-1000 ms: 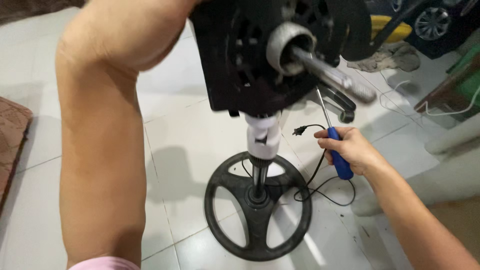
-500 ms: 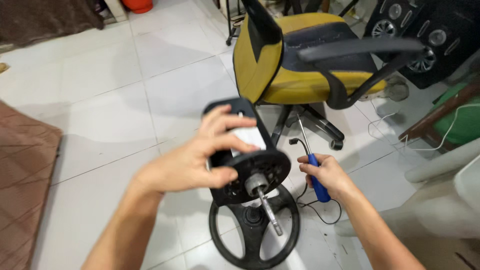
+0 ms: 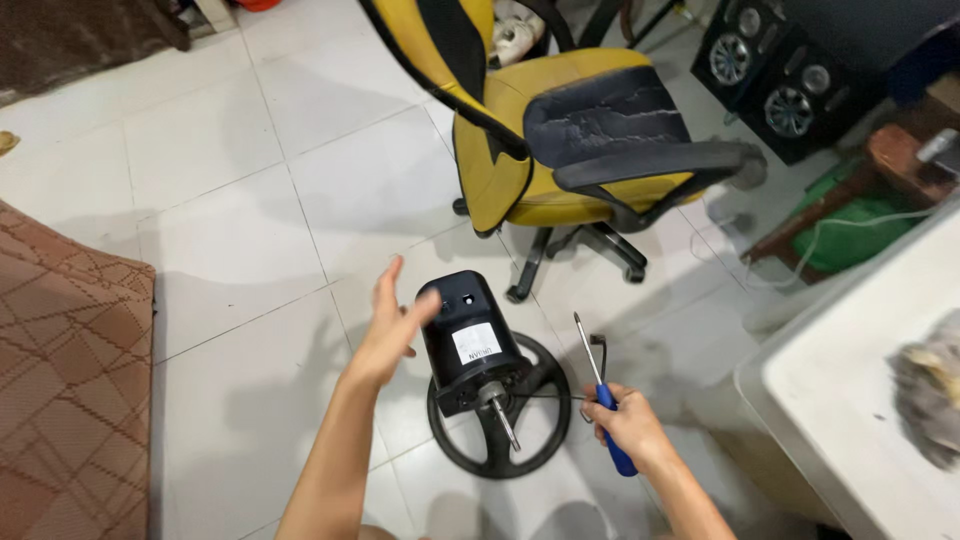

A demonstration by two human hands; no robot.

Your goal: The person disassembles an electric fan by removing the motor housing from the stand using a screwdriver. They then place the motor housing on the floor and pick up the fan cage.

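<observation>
- The black fan motor housing (image 3: 470,335) stands on its pole over the round black base (image 3: 500,415) on the white tiled floor (image 3: 230,200), its bare metal shaft (image 3: 503,422) poking out toward the person.
- The left hand (image 3: 392,325) is spread open, fingers apart, right beside the housing's upper left edge; whether the fingertips touch it, I cannot tell.
- The right hand (image 3: 618,425) is closed around the blue handle of a screwdriver (image 3: 600,395), its thin shank pointing up and away, just right of the base.
- A black cord with a plug (image 3: 597,345) lies close by the screwdriver's tip.
- Behind the fan sits a yellow and black office chair (image 3: 560,130).
- A brown patterned mat (image 3: 70,380) lies off to the left, dark speakers (image 3: 770,70) at the upper right.
</observation>
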